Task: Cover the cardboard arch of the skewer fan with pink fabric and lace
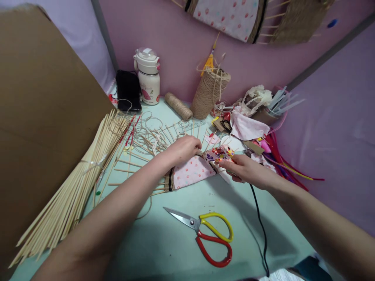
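A half-round craft piece [191,171] lies on the table, its pink dotted cloth bordered by a dark and twine-coloured band, with thin wooden sticks fanning out from it. My left hand [187,148] rests at its upper edge, fingers pinched together; what is between them is hidden. In my right hand [241,168] is a glue gun [218,153] with a colourful patterned body, its nose pointing left toward the band near my left fingertips. A black cord [259,218] runs down from it. Nearer to me lie open scissors [191,223] with one yellow and one red handle.
A bundle of sticks [79,183] lies left, beside a cardboard sheet [43,97]. Behind stand a white bottle [149,82], a twine cone [205,93] and a twine roll [178,106]. Loose twine [146,132] tangles nearby. Cloth scraps [247,125] and red pipe cleaners [278,156] crowd the right.
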Demonstrator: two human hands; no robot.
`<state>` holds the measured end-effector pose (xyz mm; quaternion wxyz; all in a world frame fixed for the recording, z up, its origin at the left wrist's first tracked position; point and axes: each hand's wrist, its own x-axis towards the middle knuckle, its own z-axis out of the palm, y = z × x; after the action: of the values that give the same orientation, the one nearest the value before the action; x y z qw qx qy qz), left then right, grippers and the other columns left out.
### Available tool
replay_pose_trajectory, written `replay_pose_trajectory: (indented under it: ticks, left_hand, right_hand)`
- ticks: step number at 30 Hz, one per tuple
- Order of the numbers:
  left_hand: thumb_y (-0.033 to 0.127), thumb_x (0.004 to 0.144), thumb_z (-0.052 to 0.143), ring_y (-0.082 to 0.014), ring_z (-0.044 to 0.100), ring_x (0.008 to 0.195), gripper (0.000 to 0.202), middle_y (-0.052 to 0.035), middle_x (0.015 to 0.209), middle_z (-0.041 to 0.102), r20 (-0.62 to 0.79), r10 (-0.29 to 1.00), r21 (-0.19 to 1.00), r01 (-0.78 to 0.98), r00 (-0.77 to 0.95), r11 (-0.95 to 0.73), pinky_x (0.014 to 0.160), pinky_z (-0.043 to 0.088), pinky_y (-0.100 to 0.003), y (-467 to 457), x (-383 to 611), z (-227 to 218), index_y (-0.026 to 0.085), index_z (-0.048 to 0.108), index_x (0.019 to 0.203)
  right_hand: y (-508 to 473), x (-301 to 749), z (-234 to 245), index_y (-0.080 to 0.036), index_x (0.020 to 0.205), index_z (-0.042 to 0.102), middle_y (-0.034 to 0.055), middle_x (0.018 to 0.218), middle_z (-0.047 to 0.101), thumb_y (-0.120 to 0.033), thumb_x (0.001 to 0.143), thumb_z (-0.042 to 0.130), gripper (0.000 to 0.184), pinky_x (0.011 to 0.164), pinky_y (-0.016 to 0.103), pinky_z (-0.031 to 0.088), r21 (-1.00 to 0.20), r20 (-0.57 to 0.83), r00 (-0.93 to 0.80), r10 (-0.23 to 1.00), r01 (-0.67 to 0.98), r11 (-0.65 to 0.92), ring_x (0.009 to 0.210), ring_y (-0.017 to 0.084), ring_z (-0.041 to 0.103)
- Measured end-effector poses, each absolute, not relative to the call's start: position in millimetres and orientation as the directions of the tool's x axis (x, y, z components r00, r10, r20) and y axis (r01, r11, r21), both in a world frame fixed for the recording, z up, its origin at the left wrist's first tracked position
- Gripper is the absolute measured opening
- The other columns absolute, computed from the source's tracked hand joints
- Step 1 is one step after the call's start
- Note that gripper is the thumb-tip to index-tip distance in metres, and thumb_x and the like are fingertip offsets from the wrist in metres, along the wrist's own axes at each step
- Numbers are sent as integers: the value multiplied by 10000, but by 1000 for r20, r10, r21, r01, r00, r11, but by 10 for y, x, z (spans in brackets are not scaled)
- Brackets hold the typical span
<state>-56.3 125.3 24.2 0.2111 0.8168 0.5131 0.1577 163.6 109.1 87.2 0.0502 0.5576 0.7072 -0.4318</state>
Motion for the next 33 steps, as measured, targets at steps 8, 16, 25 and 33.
replay_pose_trajectory:
  ticks: [8,16,25,33]
  left_hand:
    - [174,854,493,-234,660,917,254,-117,971,724,-153,883,371,854,443,-364,780,478,-304,1138,-632,460,162,724,960]
    - [252,866,516,-248,615,1130,338,-113,1209,676,-98,916,367,870,388,-330,963,456,-342,1064,-768,646,161,660,1158]
    - [316,833,577,-191,670,845,220,-46,939,746,116,895,434,789,430,-435,751,476,-281,1778,-110,1446,186,721,938]
    - [221,739,702,-149,654,679,257,-49,767,729,108,965,701,670,239,-244,692,479,-239,3182,1369,1468,116,731,972]
  right_hand:
    - [1088,1778,733,-201,633,445,-60,498,419,-603,756,642,465,421,223,189,-736,-530,-405,745,656,-168,437,60,335]
    - [892,2061,495,-154,687,536,-57,545,453,-509,663,766,423,404,201,141,-874,-484,-417,769,190,-447,457,37,299]
    - [931,2343,140,-118,823,600,-68,625,415,-395,578,847,444,393,153,96,-757,-418,-531,737,-246,-606,490,11,294]
    - [919,2228,197,-142,871,556,-65,653,454,-320,609,768,381,385,151,133,-743,-386,-558,735,-284,-606,486,13,338]
